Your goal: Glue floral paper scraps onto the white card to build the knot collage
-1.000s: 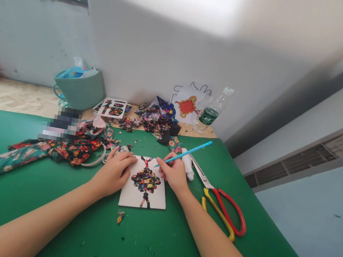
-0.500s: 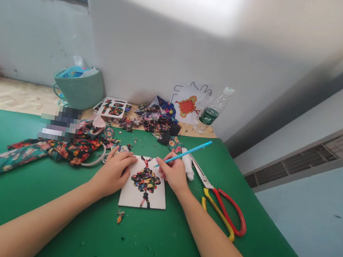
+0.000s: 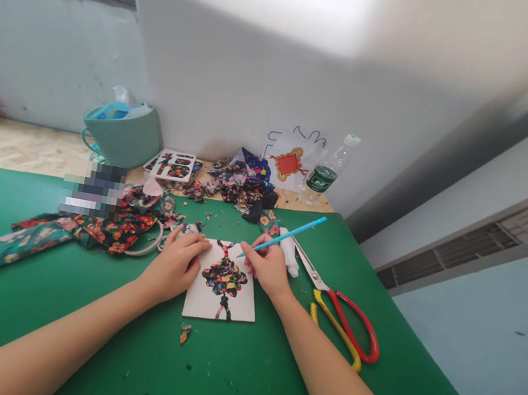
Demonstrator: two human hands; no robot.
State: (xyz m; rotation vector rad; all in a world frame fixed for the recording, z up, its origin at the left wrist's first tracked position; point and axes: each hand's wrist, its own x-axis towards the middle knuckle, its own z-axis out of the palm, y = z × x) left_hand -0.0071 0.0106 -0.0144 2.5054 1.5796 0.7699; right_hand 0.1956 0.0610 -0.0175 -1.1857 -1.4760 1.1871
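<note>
A square white board (image 3: 198,298) lies flat on the green table, with a knot-shaped pattern of floral fabric pieces (image 3: 225,277) on its face. My left hand (image 3: 175,262) rests on the board's left edge, its fingers stretched out and nothing in them. In a writing grip, my right hand (image 3: 268,268) holds a light blue pencil (image 3: 291,233). The pencil's tip points down at the upper right of the board; whether it touches the surface I cannot tell. Just right of that hand lies a crumpled white tissue (image 3: 290,257), beside scissors (image 3: 349,318) with one red and one yellow handle.
Floral cloth (image 3: 99,230) and a metal ring (image 3: 148,242) lie to the left. Behind stand a green basket (image 3: 124,135), a patterned white card (image 3: 175,166), a fabric scrap heap (image 3: 242,176), a red knot picture (image 3: 288,163) and a water bottle (image 3: 323,174). Small scraps dot the green table (image 3: 112,361).
</note>
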